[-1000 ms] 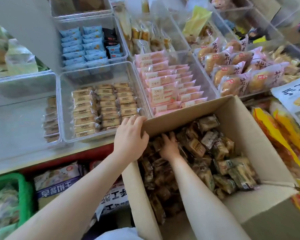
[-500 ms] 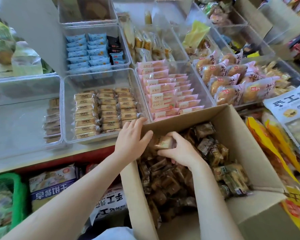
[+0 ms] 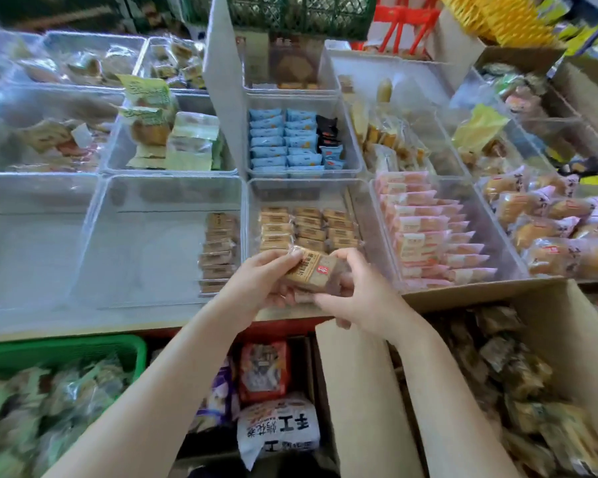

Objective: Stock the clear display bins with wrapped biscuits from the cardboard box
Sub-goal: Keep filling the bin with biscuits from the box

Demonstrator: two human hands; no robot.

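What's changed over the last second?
Both hands came up out of the box: the right hand pulled out wrapped biscuits, and the left hand left the box edge to grip them too, now over the front of the bin. The rows in the bins look unchanged.

A white snack bag (image 3: pixel 277 432) on the low near shelf carries large black Chinese characters, 手工 legible. The held brown biscuit packet (image 3: pixel 316 270) bears dark Chinese characters and a small red logo, too blurred to read.
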